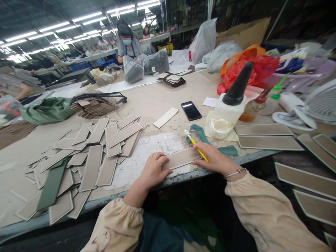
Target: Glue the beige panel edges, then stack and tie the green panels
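Observation:
Flat at the table's front edge lies a beige strip (pixel 181 158) with pale edges. My left hand (pixel 153 169) grips its left end, fingers over the top and thumb along the near side. In my right hand (pixel 214 157) is a yellow-handled brush (pixel 200 150), its pale tip pointing up and away. That hand's fingers also touch the strip's right end. Just beyond it are a crumpled teal cloth (pixel 198 132) and a white squeeze bottle (pixel 228 112) with a black cone nozzle. To the left, similar beige strips (pixel 91 168) lie in a loose heap with a green strip (pixel 52 185) on top.
A phone (pixel 191 110) and a single pale strip (pixel 166 117) lie mid-table. At right are more strips (pixel 265 129), small bottles (pixel 253 109), a fan (pixel 321 101) and a red bag (pixel 249 70). Bundled pieces (pixel 96 105) stand back left. A masked person (pixel 126 47) is across the table.

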`<state>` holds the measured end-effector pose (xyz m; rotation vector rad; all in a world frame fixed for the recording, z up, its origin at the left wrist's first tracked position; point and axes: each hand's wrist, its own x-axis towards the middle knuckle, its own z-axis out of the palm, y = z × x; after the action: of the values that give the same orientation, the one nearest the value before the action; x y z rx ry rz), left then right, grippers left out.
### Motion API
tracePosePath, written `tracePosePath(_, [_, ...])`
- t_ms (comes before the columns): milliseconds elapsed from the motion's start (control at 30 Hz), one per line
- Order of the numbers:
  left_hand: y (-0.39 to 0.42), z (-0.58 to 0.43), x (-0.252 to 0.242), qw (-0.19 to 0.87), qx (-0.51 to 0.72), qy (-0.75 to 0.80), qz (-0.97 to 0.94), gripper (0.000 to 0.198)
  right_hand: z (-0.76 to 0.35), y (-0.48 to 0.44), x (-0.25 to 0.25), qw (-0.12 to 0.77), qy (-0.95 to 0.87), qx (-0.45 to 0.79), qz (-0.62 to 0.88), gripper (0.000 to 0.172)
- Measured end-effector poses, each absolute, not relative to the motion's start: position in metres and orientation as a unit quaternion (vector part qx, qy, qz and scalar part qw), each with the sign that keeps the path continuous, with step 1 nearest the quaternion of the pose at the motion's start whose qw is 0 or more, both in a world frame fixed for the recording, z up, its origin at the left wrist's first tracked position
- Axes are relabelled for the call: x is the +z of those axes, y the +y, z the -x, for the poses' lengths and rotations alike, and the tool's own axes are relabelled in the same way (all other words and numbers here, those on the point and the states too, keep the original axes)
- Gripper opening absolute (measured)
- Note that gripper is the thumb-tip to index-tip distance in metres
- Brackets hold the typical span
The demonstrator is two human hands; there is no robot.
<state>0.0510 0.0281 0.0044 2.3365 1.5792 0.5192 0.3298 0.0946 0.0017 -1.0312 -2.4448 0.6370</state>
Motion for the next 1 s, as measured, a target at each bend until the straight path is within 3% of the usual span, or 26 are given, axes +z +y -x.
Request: tracePosePath(1000, [0.0252, -0.0481, 0.0063, 0.125, 0.164, 0.559, -0.803, 0.032, -0.3304, 0.0932, 0.0006, 0.211, -0.885, 0.21, 0.359, 0.03])
